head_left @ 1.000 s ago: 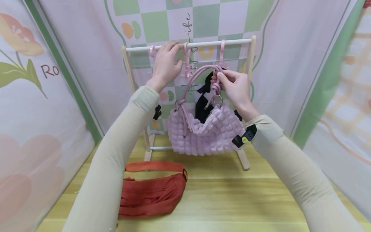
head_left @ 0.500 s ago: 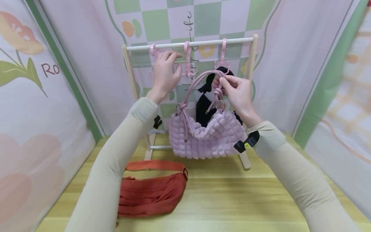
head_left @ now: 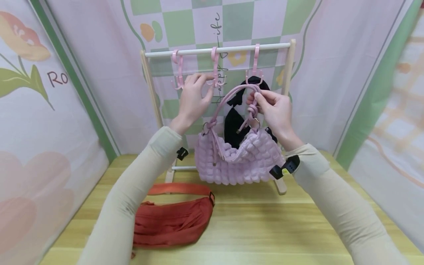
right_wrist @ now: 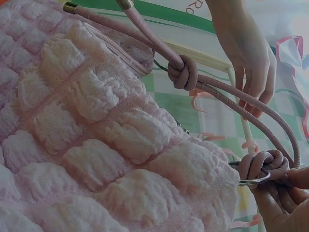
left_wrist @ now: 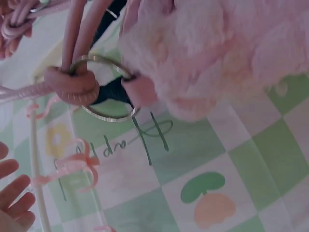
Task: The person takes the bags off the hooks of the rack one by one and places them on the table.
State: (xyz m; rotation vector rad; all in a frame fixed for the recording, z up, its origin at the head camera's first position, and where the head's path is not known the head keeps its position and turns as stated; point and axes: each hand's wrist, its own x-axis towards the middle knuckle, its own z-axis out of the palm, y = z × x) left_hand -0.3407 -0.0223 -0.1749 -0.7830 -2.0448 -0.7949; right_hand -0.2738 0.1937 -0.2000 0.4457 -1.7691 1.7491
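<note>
A pink puffy handbag hangs from my right hand, whose thumb and fingers pinch its cord strap near the right knot. In the right wrist view, that knot and its metal ring sit beside my fingers. My left hand is raised left of the strap, its fingertips near the pink middle hook. The left wrist view shows its fingers loose and apart from the hook; they hold nothing. Behind the handbag, a black bag is partly hidden.
A rack with a white bar and wooden legs carries a left pink hook and a right pink hook, by the black bag's top. A red waist bag lies on the wooden table, partly behind my left sleeve.
My left hand has come down from the bar to the hooks' lower ends. My right hand has lowered the handbag slightly and shifted it a little right.
</note>
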